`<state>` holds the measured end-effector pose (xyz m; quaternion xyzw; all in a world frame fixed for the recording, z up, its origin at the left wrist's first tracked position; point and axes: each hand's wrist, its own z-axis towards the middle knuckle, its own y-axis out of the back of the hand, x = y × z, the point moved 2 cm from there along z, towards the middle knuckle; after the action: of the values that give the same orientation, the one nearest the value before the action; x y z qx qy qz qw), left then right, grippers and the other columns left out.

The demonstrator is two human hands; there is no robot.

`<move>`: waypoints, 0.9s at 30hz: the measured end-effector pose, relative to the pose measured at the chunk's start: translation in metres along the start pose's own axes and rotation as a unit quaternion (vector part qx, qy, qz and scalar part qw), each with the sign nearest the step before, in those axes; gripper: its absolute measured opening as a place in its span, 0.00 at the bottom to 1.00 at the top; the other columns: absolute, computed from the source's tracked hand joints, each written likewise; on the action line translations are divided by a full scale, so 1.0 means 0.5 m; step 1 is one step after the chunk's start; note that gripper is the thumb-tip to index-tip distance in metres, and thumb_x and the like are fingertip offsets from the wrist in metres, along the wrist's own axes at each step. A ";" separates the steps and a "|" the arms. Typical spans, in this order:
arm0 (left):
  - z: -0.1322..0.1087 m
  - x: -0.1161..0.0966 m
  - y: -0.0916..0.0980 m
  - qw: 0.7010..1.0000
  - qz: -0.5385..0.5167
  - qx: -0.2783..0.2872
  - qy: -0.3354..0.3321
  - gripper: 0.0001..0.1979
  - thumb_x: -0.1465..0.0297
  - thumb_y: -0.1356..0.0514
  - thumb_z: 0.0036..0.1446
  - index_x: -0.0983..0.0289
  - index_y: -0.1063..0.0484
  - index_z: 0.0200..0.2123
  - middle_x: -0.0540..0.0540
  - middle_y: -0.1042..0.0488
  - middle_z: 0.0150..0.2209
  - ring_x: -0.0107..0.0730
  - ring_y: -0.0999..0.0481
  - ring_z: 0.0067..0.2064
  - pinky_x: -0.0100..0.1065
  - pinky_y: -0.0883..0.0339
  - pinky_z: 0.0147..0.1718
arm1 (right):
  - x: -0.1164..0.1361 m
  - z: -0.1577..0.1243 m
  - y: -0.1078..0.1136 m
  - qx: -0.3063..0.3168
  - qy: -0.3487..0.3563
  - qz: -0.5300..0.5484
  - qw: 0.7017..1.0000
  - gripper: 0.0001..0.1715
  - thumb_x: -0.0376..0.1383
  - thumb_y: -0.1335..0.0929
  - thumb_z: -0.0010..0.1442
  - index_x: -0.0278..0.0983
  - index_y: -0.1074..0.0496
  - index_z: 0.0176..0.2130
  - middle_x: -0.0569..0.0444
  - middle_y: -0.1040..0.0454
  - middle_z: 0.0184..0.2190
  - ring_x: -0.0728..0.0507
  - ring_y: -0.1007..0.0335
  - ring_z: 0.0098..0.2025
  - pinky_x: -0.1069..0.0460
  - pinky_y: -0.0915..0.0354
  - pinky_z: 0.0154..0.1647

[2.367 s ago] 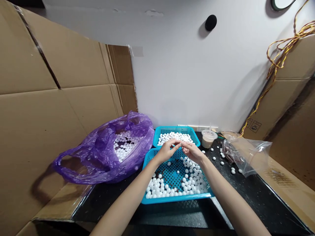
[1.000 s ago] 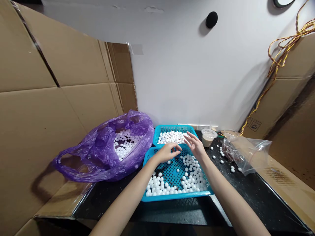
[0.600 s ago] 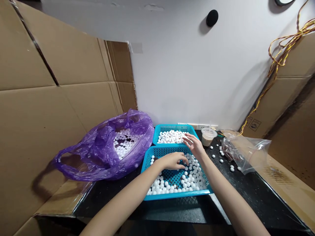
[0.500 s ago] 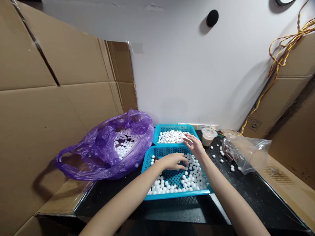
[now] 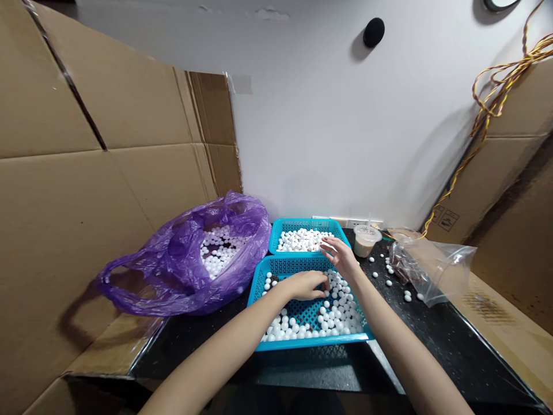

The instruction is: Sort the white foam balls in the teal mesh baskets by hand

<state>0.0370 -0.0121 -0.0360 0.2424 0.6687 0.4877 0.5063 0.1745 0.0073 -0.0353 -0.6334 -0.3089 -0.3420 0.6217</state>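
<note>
My left hand (image 5: 306, 286) is down inside the front blue plastic basket (image 5: 302, 346). Its fingers are curled in toward the thumb, with a small white ball (image 5: 327, 293) at the fingertips. My right hand (image 5: 339, 257) hovers over the back right of this basket, near the rear one, with fingers apart and nothing in them. Loose white balls (image 5: 341, 314) lie along the front and right of the basket floor, and a dark clump (image 5: 275, 279) shows at its left. Behind it, a second blue basket (image 5: 291, 222) holds many small white pieces.
A purple plastic bag (image 5: 177, 282) with white balls inside stands at the left. On the right are a lidded plastic cup (image 5: 365, 241), a clear zip bag (image 5: 444, 268) with brown contents, and several stray white balls (image 5: 389, 283). Cardboard walls (image 5: 151, 109) flank the black counter (image 5: 432, 346).
My left hand's fingers have curled in closer to the thumb. My right hand has stayed almost in place.
</note>
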 end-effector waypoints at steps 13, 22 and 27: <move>-0.029 0.066 0.086 0.929 -0.006 -0.349 0.126 0.10 0.64 0.53 0.57 0.62 0.39 0.38 0.53 0.32 0.37 0.32 0.33 0.39 0.35 0.39 0.41 | -0.006 0.000 -0.009 0.043 -0.018 -0.046 0.998 0.12 0.39 0.28 0.42 0.36 0.29 0.30 0.55 0.30 0.28 0.53 0.36 0.25 0.59 0.39 0.22; -0.029 0.097 0.069 0.903 -0.048 -0.374 0.208 0.07 0.66 0.55 0.57 0.63 0.43 0.37 0.55 0.32 0.36 0.33 0.31 0.39 0.36 0.38 0.40 | -0.094 -0.046 -0.047 0.303 -0.047 -0.400 0.864 0.16 0.44 0.31 0.46 0.33 0.29 0.28 0.56 0.31 0.22 0.52 0.39 0.20 0.58 0.42 0.18; -0.029 0.097 0.061 0.909 -0.085 -0.357 0.197 0.07 0.67 0.55 0.57 0.62 0.44 0.37 0.54 0.32 0.34 0.33 0.31 0.38 0.36 0.38 0.40 | -0.118 -0.058 -0.054 0.349 0.069 -0.478 0.803 0.14 0.42 0.32 0.49 0.37 0.27 0.35 0.56 0.30 0.26 0.50 0.37 0.26 0.56 0.40 0.28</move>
<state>0.0005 0.0339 -0.0297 -0.1134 0.5539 0.6871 0.4563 0.1172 -0.0185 -0.0681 -0.1201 -0.6273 -0.5079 0.5781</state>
